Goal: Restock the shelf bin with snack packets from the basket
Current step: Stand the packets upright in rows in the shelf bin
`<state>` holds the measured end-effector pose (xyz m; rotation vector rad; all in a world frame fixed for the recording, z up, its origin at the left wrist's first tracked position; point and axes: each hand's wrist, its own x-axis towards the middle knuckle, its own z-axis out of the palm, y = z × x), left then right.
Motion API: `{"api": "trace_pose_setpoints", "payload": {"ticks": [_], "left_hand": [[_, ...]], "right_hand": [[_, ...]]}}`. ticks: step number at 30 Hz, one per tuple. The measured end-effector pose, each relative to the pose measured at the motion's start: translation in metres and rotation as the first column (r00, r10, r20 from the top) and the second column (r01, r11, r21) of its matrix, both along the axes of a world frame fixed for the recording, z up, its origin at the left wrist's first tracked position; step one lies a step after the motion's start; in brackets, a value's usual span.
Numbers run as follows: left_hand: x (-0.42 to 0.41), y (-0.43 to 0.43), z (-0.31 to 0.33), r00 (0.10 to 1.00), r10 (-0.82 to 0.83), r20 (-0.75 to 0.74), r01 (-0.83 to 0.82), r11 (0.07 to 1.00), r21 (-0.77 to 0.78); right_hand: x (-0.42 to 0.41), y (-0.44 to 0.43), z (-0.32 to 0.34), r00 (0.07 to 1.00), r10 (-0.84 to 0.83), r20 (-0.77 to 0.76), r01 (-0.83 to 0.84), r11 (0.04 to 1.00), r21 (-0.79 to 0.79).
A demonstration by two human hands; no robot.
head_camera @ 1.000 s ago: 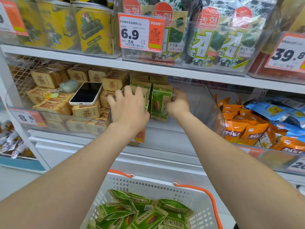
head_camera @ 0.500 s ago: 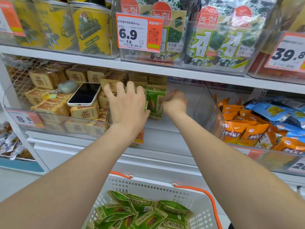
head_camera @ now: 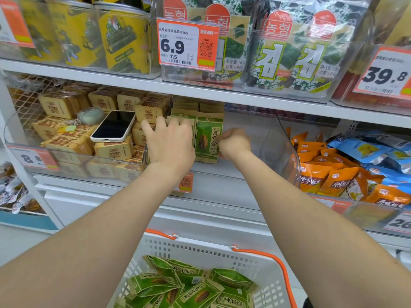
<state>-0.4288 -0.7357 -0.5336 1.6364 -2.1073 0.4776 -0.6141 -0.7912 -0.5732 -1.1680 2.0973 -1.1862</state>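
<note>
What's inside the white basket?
Green snack packets lie heaped in the basket. Whatever lies under the top ones is covered, and the picture's edge cuts off the near part.

Bright, even store light is pouring down from overhead, leaving only faint shadows under the shelves. Glare is sheening the clear shelf bin right of the right hand. Shelf lines are bowing toward the edges.
</note>
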Motion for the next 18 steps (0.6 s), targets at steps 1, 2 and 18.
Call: {"api": "trace_pose_setpoints", "payload": {"ticks": [1, 2, 18], "left_hand": [[0.000, -0.001, 0.000, 1.000, -0.001, -0.003, 0.001, 1.000, 0.004], [0.000, -0.002, -0.001, 1.000, -0.002, -0.005, 0.002, 1.000, 0.002], [0.001, 0.036, 0.011, 0.953, -0.302, -0.022, 0.290, 0.930, -0.228]], "right_hand": [[0.000, 0.000, -0.001, 1.000, 0.001, -0.003, -0.001, 1.000, 0.015], [-0.001, 0.000, -0.003, 1.000, -0.005, -0.001, 0.005, 1.000, 0.028], [0.022, 0.104, 0.045, 0.712, 0.122, -0.691, -0.188, 0.982, -0.020]]}}
